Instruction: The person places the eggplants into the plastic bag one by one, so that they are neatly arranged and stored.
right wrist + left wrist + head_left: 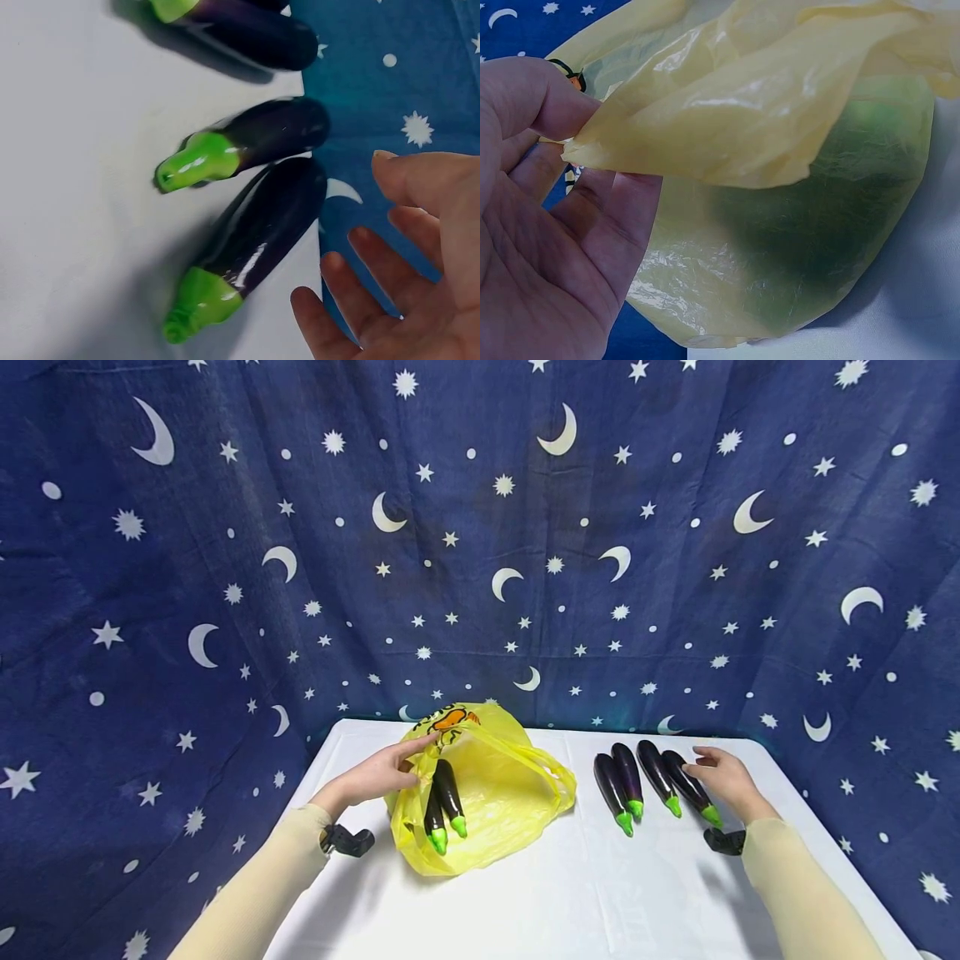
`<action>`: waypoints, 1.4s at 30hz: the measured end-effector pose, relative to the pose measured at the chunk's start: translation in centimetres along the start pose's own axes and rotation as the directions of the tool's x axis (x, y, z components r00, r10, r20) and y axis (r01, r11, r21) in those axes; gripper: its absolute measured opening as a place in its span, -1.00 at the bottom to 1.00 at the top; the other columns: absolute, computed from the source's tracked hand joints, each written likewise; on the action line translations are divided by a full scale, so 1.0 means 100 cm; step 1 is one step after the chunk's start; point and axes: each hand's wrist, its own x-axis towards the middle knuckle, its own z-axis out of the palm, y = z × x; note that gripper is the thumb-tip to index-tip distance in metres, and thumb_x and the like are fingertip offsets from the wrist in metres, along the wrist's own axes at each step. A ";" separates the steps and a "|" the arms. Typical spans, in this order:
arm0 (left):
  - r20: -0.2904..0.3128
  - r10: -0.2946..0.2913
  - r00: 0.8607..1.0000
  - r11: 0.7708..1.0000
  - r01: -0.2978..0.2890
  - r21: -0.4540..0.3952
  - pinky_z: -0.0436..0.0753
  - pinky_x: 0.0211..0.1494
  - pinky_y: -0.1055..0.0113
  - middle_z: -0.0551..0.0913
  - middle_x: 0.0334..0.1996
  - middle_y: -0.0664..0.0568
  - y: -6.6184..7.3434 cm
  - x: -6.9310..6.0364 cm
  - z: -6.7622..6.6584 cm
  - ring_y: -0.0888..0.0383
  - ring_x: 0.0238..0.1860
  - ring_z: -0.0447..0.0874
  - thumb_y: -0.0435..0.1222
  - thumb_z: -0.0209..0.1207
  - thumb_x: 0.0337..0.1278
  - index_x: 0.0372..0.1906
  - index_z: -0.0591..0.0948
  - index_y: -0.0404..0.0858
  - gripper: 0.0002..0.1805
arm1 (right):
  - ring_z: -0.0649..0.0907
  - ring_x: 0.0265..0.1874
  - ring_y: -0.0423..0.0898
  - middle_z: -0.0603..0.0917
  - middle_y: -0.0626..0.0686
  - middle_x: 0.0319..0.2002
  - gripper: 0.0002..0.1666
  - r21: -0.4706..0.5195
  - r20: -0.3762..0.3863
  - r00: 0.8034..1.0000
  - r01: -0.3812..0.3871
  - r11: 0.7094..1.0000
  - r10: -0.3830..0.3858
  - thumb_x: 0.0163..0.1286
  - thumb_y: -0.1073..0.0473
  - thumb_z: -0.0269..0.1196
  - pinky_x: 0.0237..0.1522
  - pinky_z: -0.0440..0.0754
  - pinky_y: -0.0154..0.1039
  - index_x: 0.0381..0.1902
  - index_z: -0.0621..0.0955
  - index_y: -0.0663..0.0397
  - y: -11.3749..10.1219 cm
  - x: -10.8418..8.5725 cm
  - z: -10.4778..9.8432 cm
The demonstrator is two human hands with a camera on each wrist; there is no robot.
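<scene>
My left hand (381, 772) pinches the rim of a yellow plastic bag (517, 827) between thumb and fingers, seen close in the left wrist view. The bag's mouth faces me, and two eggplants (447, 789) with green caps lie inside it. Through the bag's thin wall they show only as a dark blur in the left wrist view. My right hand (726, 777) hovers by the rightmost eggplant (259, 232) of a group on the table, fingers spread and apart from it in the right wrist view. A neighbouring eggplant (274, 131) lies just beyond.
Two more eggplants (613, 785) lie side by side left of that pair, between it and the bag. A white cloth covers the table (555, 910). Behind it hangs a dark blue curtain (480, 527) with moons and stars.
</scene>
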 end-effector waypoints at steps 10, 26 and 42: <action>0.001 0.004 1.000 1.000 -0.004 0.006 0.43 0.37 0.02 0.14 0.60 0.00 0.000 0.000 0.001 -0.09 0.43 0.33 -0.42 0.21 0.20 0.64 0.16 0.08 -0.07 | 0.42 0.22 0.53 0.40 0.63 0.23 -0.29 -0.074 -0.033 0.997 -0.073 0.995 0.070 0.40 0.23 0.19 0.22 0.39 0.34 0.38 0.30 0.58 0.014 0.007 0.015; -0.006 0.003 1.000 1.000 -0.002 0.016 0.39 0.40 0.06 0.19 0.58 0.06 -0.004 0.004 0.001 0.02 0.51 0.19 -0.42 0.24 0.17 0.62 0.19 0.16 -0.06 | 0.56 0.04 0.41 0.54 0.57 0.06 -0.29 -0.099 -0.007 0.992 -0.129 0.987 0.129 0.38 0.29 0.22 0.08 0.52 0.24 0.34 0.29 0.63 0.030 0.003 0.015; -0.004 -0.009 1.000 1.000 0.009 0.023 0.33 0.45 -0.03 0.18 0.59 0.04 0.001 0.001 0.002 -0.03 0.53 0.15 -0.43 0.21 0.19 0.63 0.18 0.10 -0.07 | 0.67 -0.28 0.02 0.55 0.49 -0.02 -0.20 0.080 0.253 0.941 -0.250 0.965 0.223 0.40 0.29 0.20 -0.26 0.71 -0.05 0.41 0.15 0.65 0.037 -0.010 -0.005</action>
